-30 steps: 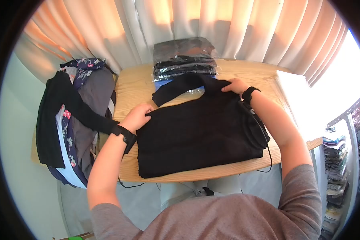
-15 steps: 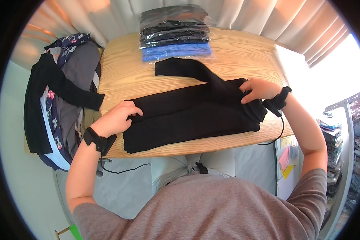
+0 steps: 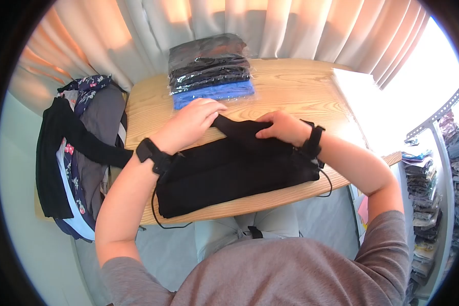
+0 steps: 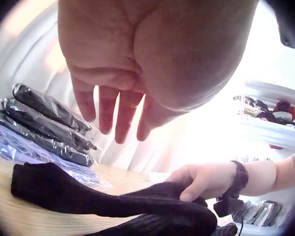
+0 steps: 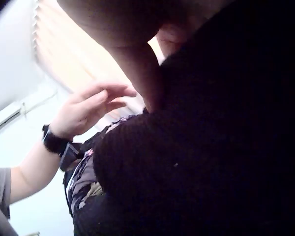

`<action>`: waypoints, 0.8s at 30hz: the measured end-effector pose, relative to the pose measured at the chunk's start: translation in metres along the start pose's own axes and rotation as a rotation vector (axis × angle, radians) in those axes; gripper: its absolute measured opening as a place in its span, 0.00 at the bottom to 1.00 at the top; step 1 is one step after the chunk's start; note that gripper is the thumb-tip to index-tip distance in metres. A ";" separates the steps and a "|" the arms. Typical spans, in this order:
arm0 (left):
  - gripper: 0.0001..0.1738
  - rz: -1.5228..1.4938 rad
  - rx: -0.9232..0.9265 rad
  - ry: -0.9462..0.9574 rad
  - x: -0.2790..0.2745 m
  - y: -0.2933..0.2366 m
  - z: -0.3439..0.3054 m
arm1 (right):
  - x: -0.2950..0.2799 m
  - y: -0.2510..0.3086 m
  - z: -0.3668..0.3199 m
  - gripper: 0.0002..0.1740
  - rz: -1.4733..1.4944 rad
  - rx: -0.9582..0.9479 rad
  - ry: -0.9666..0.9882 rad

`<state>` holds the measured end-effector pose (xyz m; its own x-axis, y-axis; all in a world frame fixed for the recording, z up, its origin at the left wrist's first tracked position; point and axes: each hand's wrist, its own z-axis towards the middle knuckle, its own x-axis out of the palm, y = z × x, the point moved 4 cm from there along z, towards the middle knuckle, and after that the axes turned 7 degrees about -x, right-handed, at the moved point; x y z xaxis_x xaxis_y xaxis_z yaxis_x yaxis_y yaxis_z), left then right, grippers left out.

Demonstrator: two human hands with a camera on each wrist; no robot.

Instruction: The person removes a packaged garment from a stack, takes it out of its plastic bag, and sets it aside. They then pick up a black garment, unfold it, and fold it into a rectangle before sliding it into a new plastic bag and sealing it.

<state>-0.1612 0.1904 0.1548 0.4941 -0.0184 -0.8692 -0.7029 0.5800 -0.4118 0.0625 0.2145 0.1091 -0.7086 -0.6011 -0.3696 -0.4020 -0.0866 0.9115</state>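
A black knit sweater (image 3: 229, 173) lies folded into a long band along the table's front edge. One sleeve (image 4: 64, 194) stretches toward the bagged pile in the left wrist view. My right hand (image 3: 285, 127) pinches the fabric near the sleeve's upper end, thumb on top. Above the sleeve hovers my left hand (image 3: 188, 125), its fingers extended and apart from the cloth in the left wrist view. Dark fabric fills most of the right wrist view and hides part of the right fingers (image 5: 142, 73).
Clear-bagged folded clothes (image 3: 211, 71), black over blue, are stacked at the back of the wooden table (image 3: 301, 86). A heap of garments (image 3: 94, 148) with a black sleeved one on top stands at the left. White sheets (image 3: 354, 102) lie right; shelves (image 3: 426, 204) hold packed clothes.
The sweater has been folded into a narrower band. My left hand has left its left end and moved right, over the sleeve. My right hand has shifted from the collar to the sleeve's upper end.
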 end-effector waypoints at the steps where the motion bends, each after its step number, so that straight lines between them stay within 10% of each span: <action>1: 0.14 -0.001 0.007 -0.007 0.004 0.001 0.005 | 0.005 0.007 -0.004 0.21 -0.180 -0.234 -0.036; 3: 0.18 -0.139 0.084 0.096 0.021 0.000 0.016 | 0.018 0.024 -0.020 0.21 -0.417 -0.602 0.010; 9: 0.20 0.037 0.006 0.521 0.048 -0.004 0.000 | 0.012 0.025 -0.054 0.23 -0.444 -0.702 0.183; 17: 0.14 -0.090 -0.163 0.440 0.026 0.002 -0.025 | -0.100 -0.029 -0.036 0.20 -0.489 -0.300 -0.095; 24: 0.13 -0.042 -0.002 0.278 -0.011 -0.069 -0.045 | -0.100 -0.081 -0.014 0.18 -0.524 -0.128 0.121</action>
<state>-0.1406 0.1140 0.1807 0.3636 -0.2657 -0.8929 -0.6859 0.5722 -0.4496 0.1742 0.2703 0.0749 -0.3581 -0.5382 -0.7629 -0.6037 -0.4898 0.6290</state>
